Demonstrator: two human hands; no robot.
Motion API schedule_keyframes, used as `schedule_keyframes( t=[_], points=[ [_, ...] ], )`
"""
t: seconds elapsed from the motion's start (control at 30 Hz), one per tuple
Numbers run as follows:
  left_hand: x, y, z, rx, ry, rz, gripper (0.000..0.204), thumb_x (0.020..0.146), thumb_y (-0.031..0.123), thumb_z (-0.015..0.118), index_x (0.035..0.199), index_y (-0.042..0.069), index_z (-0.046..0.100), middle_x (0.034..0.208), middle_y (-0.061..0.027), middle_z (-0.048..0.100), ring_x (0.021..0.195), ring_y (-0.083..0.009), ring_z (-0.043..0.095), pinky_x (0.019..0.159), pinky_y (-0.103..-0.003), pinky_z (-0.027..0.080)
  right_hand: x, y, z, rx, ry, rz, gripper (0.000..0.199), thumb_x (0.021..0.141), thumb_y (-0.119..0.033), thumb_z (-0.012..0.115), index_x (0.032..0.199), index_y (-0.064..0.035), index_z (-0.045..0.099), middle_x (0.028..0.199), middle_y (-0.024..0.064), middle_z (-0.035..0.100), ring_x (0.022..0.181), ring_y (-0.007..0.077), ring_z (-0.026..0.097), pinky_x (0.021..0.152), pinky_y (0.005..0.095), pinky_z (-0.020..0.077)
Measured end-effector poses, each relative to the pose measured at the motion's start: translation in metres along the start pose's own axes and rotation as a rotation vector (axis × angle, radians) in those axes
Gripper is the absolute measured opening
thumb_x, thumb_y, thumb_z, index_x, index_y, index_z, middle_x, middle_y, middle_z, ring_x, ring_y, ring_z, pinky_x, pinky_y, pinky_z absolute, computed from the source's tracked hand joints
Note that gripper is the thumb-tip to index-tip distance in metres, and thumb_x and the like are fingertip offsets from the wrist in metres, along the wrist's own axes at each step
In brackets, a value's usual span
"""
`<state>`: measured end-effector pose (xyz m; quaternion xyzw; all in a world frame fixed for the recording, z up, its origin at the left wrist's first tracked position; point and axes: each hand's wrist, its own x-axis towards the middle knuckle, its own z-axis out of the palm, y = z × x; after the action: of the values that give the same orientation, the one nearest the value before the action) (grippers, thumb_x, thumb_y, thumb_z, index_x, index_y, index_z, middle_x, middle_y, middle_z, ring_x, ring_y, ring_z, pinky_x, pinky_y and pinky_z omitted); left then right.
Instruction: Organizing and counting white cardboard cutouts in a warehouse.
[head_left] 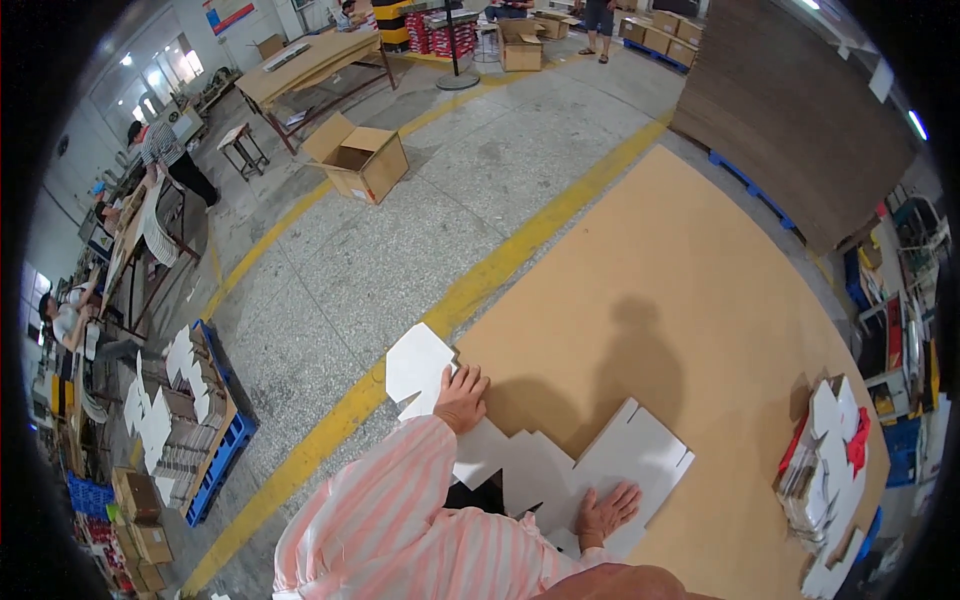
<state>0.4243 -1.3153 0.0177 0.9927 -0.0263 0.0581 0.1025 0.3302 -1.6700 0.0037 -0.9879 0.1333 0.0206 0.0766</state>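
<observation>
A flat white cardboard blank (545, 475) with cut notches and slits lies close in front of me, on the near left edge of a large brown board surface (740, 300). My left hand (462, 400) rests on the blank's left part, fingers stretched out next to a white panel (418, 362) that juts past the board's edge. Lower and to the right, my right hand (607, 512) presses palm down on the blank, its fingers extended. Neither hand wraps round anything. Pink-and-white striped sleeves cover part of the blank.
A bundle of white blanks (835, 470) with red cloth lies at the board's right. On the left, stacked blanks (185, 420) sit on a blue pallet (235, 440). An open carton (360, 165) stands on the floor. People work at benches far left; a tall brown stack (790, 110) rises far right.
</observation>
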Motion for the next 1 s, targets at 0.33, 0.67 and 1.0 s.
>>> schedule_keyframes(
  t=[0.33,0.67,1.0],
  points=[
    [0.0018,-0.0024,0.0025,-0.002,-0.007,0.012,0.049,0.071,0.023,0.055,0.117,0.009,0.046,0.127,-0.0139,0.040,0.120,-0.0319,0.035,0.100,-0.057,0.018,0.0013,0.0006,0.0007,-0.015,0.034,-0.020,0.077,0.077,-0.043,0.050,0.136,-0.0028,0.021,0.143,0.0180,0.016,0.134,0.0335,0.008,0.106,0.0500,0.0044],
    [-0.0014,-0.0017,0.0039,-0.012,0.034,0.012,0.047,0.070,0.022,0.055,0.113,0.008,0.047,0.124,-0.0136,0.041,0.117,-0.0312,0.036,0.099,-0.059,0.019,-0.0003,0.0022,0.0022,-0.009,0.015,-0.009,0.079,0.077,-0.045,0.051,0.137,-0.0039,0.020,0.144,0.0181,0.015,0.134,0.0338,0.008,0.106,0.0508,0.0053],
    [-0.0004,-0.0047,0.0060,0.008,0.020,0.021,0.049,0.069,0.023,0.056,0.115,0.009,0.048,0.125,-0.0134,0.042,0.118,-0.0315,0.037,0.099,-0.058,0.019,0.0002,0.0025,0.0042,0.017,0.038,-0.032,0.079,0.077,-0.049,0.051,0.136,-0.0037,0.022,0.144,0.0193,0.013,0.134,0.0346,0.007,0.106,0.0515,0.0032]
  ],
)
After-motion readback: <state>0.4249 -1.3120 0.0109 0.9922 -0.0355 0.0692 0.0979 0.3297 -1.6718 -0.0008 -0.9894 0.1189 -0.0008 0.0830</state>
